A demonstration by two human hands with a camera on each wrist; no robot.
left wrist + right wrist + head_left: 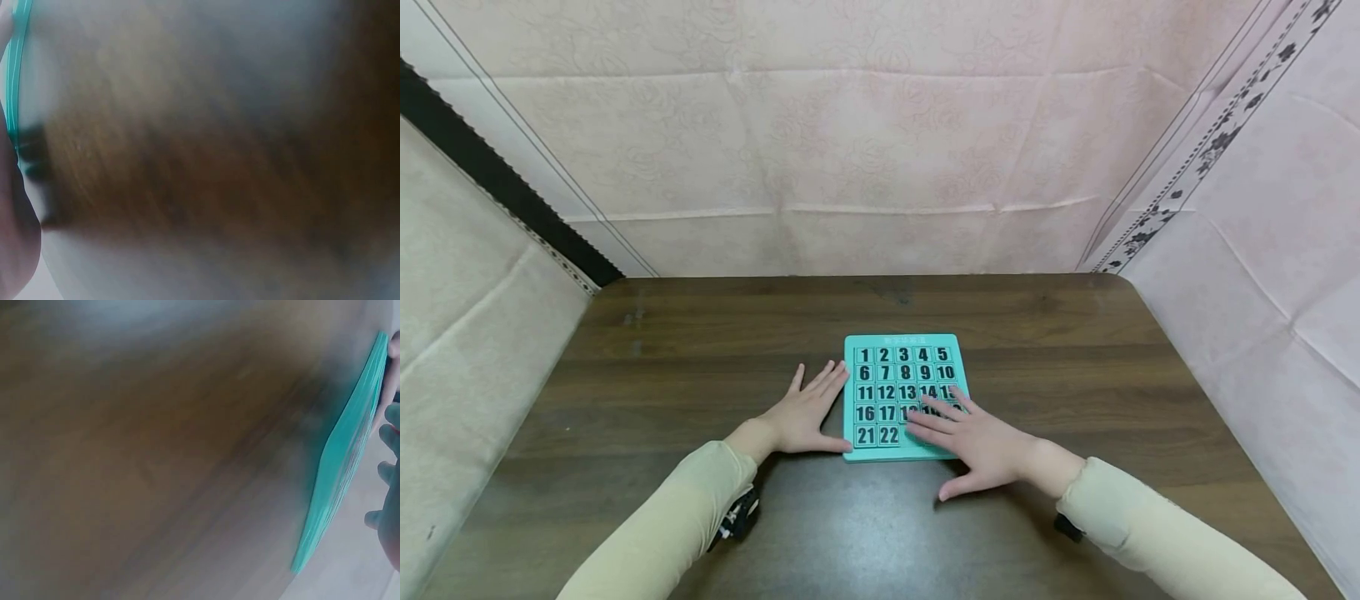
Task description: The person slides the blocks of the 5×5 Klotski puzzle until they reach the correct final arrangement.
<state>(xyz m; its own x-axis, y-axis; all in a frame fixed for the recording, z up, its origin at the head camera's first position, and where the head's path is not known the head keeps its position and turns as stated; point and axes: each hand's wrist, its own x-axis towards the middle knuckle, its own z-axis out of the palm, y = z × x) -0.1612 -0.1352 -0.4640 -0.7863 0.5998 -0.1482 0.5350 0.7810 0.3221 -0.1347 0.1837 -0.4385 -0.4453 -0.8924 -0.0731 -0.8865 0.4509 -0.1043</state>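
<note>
A teal number board (886, 455) lies flat on the table, its grid of squares printed with black numerals that start at 1 in the top left corner. Along its left edge rests my left hand (803, 419), fingers straight and spread, with fingertips and thumb at the rim. My right hand (983, 446) reaches over the lower right part, fingers extended and apart, hiding several numbers there; its thumb lies off the board. In the right wrist view the board (337, 450) appears edge-on beside the fingers. The left wrist view catches only a strip of its teal edge (14, 75).
The brown wood-grain table (715, 333) extends around the board on all sides. Pale patterned cloth (865, 150) hangs behind the far edge, with more cloth at both sides. A dark band (505, 179) runs down the left cloth. Dark wrist devices (737, 515) show beneath the sleeves.
</note>
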